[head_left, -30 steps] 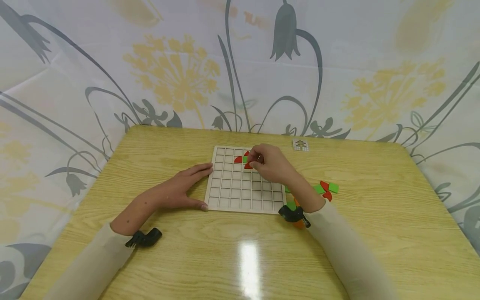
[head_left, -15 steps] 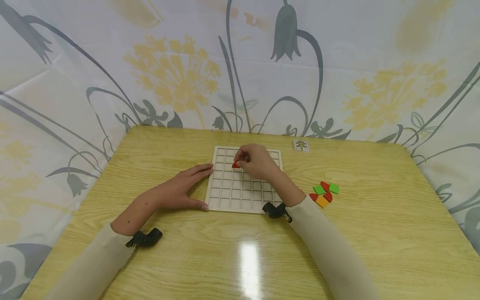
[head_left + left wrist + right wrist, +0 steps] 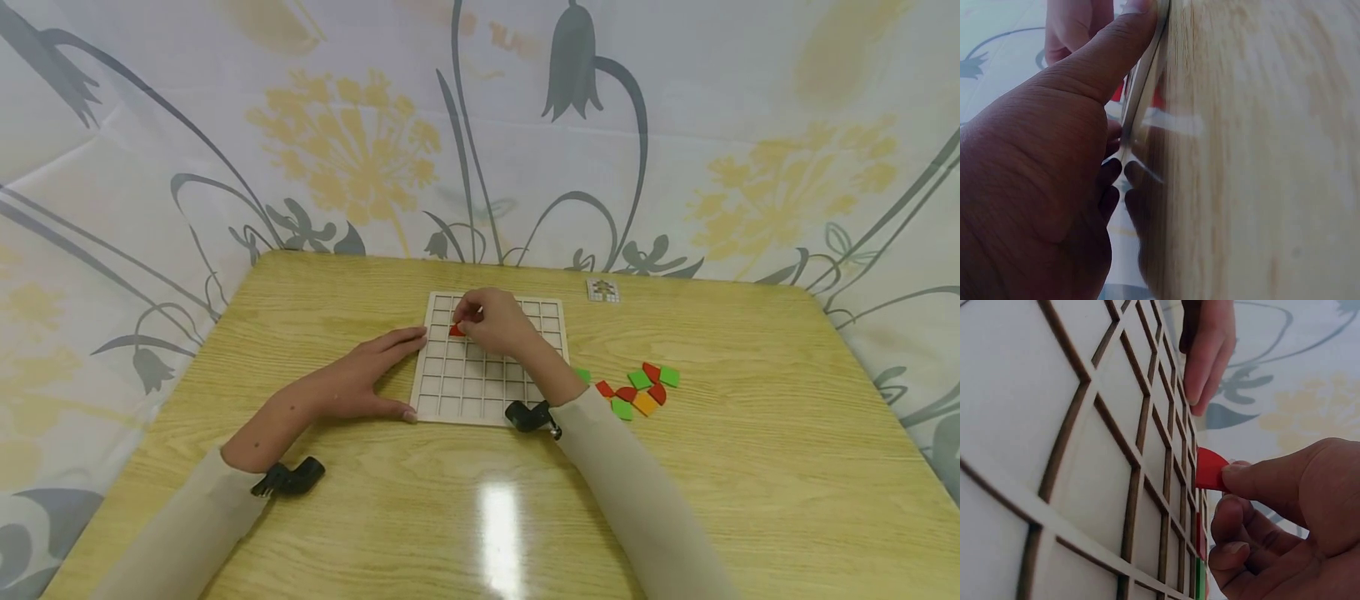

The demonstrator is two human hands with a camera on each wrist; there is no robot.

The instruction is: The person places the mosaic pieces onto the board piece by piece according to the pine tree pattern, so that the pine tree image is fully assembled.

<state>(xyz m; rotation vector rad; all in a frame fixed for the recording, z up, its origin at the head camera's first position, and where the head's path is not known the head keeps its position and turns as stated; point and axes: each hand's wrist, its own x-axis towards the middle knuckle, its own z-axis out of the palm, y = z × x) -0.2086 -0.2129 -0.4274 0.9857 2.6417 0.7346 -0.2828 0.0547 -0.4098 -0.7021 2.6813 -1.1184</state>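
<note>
A pale square board (image 3: pixel 480 392) with raised grid lines lies on the table. My left hand (image 3: pixel 360 379) rests at its left side, fingers and thumb extended and touching the edge. Over the board's upper left cells, my right hand (image 3: pixel 495 323) pinches a red quarter-round tile (image 3: pixel 457 331) between thumb and fingertips. In the right wrist view this red tile (image 3: pixel 1211 469) stands tilted against the grid. Below it in that view, a red piece (image 3: pixel 1200 532) and a green piece (image 3: pixel 1200 578) sit in cells; the right hand hides them in the head view.
Right of the board lie several loose tiles, among them a green square (image 3: pixel 622 408), an orange square (image 3: pixel 644 404) and a red quarter-round (image 3: pixel 657 392). A small patterned card (image 3: pixel 603 290) lies near the table's back edge. Behind the table hangs a flowered cloth (image 3: pixel 360 150).
My right hand has moved left across the board with the red tile, from beside the placed pieces to the upper left cells. More loose tiles show at the right. The left hand stays put.
</note>
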